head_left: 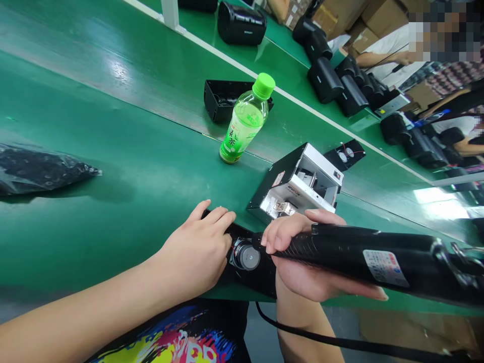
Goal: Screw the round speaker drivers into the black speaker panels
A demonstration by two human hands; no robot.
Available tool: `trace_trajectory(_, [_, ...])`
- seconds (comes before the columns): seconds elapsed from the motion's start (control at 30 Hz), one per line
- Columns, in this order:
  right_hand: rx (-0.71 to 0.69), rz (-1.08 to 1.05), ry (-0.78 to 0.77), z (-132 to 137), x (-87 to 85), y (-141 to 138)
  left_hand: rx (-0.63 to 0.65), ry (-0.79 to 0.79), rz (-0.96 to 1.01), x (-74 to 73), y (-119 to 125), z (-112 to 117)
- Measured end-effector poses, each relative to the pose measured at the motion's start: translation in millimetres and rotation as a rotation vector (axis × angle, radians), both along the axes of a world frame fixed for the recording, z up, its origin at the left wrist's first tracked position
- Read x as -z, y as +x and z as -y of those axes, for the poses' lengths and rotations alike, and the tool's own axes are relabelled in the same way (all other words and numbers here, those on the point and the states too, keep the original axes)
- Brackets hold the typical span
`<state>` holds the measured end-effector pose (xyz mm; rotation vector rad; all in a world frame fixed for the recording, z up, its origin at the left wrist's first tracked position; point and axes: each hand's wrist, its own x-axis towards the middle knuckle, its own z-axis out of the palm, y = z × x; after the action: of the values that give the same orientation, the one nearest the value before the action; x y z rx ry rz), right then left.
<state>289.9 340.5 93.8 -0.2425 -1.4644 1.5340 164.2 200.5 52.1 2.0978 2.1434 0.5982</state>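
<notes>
My right hand [302, 252] is wrapped round a black electric screwdriver [348, 252] that carries a small printed label; its front end sits close to a round speaker [247, 256]. The speaker is mounted on a black panel [264, 280] at the bench's near edge. My left hand [200, 247] grips the left part of that panel, fingers bent over its far edge. The screwdriver's tip cannot be made out behind my right fingers. Just beyond my right hand stands a silver and black box-shaped machine [298, 181], with screws or small parts at its front opening hard to tell.
A green-capped drink bottle [245, 121] stands upright on the green bench [151, 151]. Behind it lies an open black housing [215, 103]; another panel with two speakers [346, 151] is farther right. A plastic bag of black parts [45, 169] lies left. Co-workers and black speaker boxes [325, 80] are across.
</notes>
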Motion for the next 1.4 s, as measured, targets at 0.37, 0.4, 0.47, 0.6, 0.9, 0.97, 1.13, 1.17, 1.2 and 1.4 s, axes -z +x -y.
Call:
trace_trajectory(0.37, [-0.175,0.006,0.052,-9.8,20.7,-3.3,0.025,-0.033,-0.005,-3.0,-3.2,-3.9])
trace_trajectory(0.4, [-0.183,-0.002,0.06,-10.5,21.4,-4.5,0.024,-0.041,-0.003,-3.4,-3.5,-3.6])
trace_trajectory(0.47, [-0.203,-0.018,0.088,-11.1,22.0,-6.5,0.024,-0.046,0.0,-4.0,-4.0,-2.9])
trace_trajectory(0.6, [-0.175,-0.044,0.121,-8.1,25.0,-8.7,0.023,-0.049,0.007,-5.3,-3.9,-2.6])
trace_trajectory(0.9, [0.053,0.031,0.047,10.9,-24.6,9.5,0.001,-0.038,-0.017,-0.5,-0.5,1.0])
trace_trajectory(0.97, [0.195,0.029,0.049,4.1,-51.1,20.0,-0.001,-0.036,-0.027,1.4,-0.6,1.4])
trace_trajectory(1.13, [0.42,-0.066,0.32,-39.2,-66.9,19.9,-0.001,-0.043,-0.025,1.6,-0.4,0.3])
trace_trajectory(1.17, [0.385,-0.086,0.326,-46.9,-61.3,16.3,-0.004,-0.04,-0.023,1.2,-0.3,0.3])
trace_trajectory(1.2, [0.342,-0.087,0.314,-52.9,-54.8,12.8,-0.007,-0.034,-0.021,0.9,-0.3,0.5])
trace_trajectory(1.4, [0.322,0.007,0.229,-62.4,-37.1,6.6,-0.012,-0.013,-0.013,1.4,-0.4,0.2])
